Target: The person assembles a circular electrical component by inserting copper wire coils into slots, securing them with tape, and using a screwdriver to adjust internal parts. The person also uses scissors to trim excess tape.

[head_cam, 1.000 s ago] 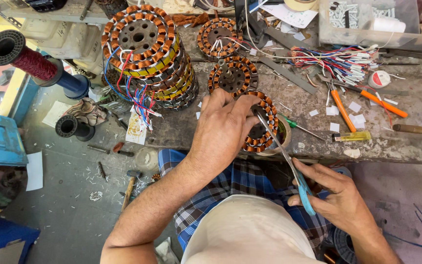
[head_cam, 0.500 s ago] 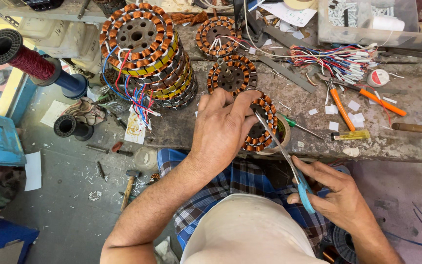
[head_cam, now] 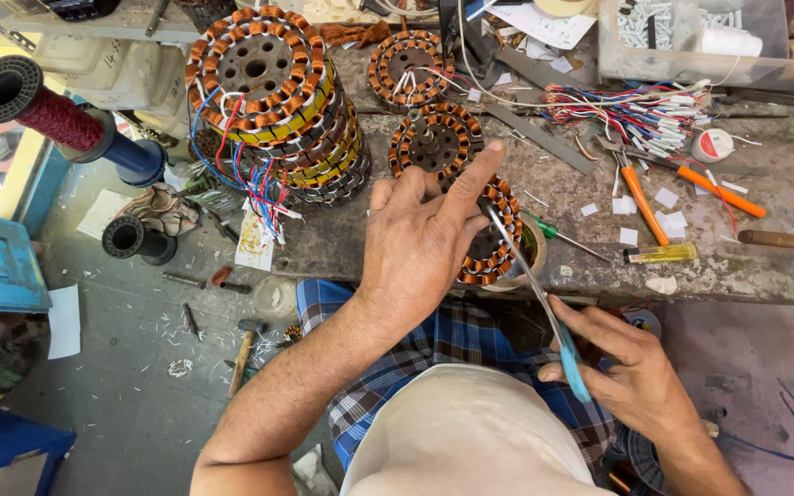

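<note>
Soft, even daylight falls on my workbench (head_cam: 746,266), bright without glare. Shadows under my left hand (head_cam: 415,253) stay faint. Everything looks sharp; edges bend with wide-angle distortion.
</note>
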